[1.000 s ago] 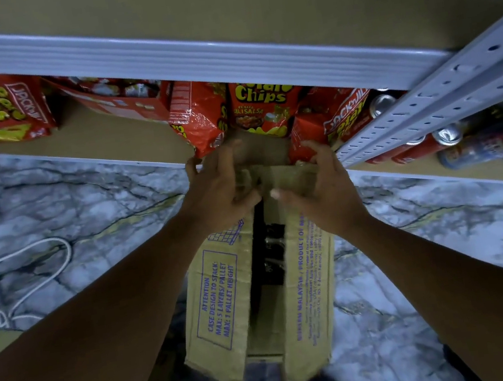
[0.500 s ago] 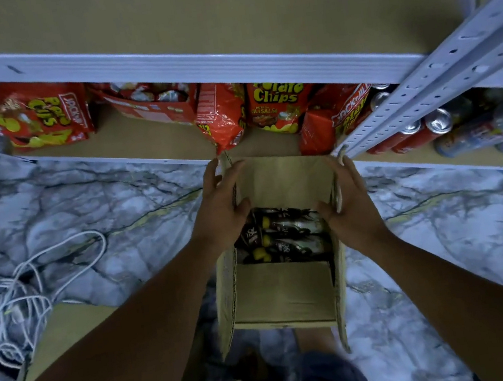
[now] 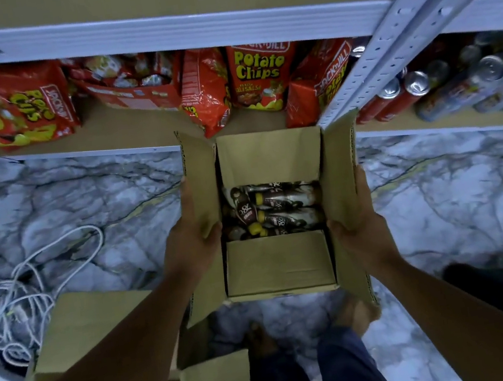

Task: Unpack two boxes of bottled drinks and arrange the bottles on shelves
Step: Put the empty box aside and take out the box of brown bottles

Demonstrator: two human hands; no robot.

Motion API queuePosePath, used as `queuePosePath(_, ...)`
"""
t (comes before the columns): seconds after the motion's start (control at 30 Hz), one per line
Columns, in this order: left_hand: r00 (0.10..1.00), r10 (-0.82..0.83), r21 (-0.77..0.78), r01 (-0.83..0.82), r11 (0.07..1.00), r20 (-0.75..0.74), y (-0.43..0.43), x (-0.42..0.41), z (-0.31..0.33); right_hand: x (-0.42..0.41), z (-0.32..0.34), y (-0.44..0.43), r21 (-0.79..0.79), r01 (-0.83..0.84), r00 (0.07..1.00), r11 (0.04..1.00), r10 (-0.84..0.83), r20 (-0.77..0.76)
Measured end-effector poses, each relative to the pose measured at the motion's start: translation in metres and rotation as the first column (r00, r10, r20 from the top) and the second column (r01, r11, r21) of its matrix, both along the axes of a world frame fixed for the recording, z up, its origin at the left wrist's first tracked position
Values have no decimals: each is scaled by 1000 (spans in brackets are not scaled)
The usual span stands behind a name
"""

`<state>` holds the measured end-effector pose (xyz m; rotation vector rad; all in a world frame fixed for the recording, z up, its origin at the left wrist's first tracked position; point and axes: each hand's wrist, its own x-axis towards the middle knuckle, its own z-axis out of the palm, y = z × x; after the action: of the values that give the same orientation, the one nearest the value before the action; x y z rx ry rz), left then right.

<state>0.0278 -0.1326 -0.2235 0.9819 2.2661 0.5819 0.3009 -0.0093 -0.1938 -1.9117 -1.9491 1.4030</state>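
An open cardboard box (image 3: 278,267) stands on the marble-patterned floor in front of the shelf. Inside lie several dark bottled drinks (image 3: 274,211) with yellow caps, on their sides. My left hand (image 3: 194,240) grips the left side flap, thumb on its inner face. My right hand (image 3: 357,225) grips the right side flap the same way. Both flaps are spread upright and outward. The near and far inner flaps are folded back. A second cardboard box (image 3: 91,322) sits at lower left, partly behind my left arm.
The bottom shelf (image 3: 126,133) holds red potato chip bags (image 3: 260,76) and, right of the white upright post (image 3: 384,39), several cans (image 3: 416,86). White cables (image 3: 16,294) tangle on the floor at left. My bare feet (image 3: 354,311) stand just behind the box.
The box's long flaps, held nearly together a second ago, have been pulled apart to the sides, exposing the bottles. The view has drawn back and the second box has come into view.
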Motion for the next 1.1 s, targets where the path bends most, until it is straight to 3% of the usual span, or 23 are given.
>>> queuePosePath(0.3,998,57,-89,-59,994,-31,-29,15,3,15,4,-36,-55,48,991,997,-40,127)
queuePosePath(0.53,997,69,-67,-71,995,-34,-30,3,-3,23,-8,-28,39,33,976,999,-40,214)
queuePosePath(0.8,997,-34,17,35,999,-73,-24,-1,8,48,-6,-5,77,10,989,997,-21,146)
queuePosePath(1.1,973,-219,-37,217,976,-77,2,22,30,99,9,-9,57,67,991,996,-73,110)
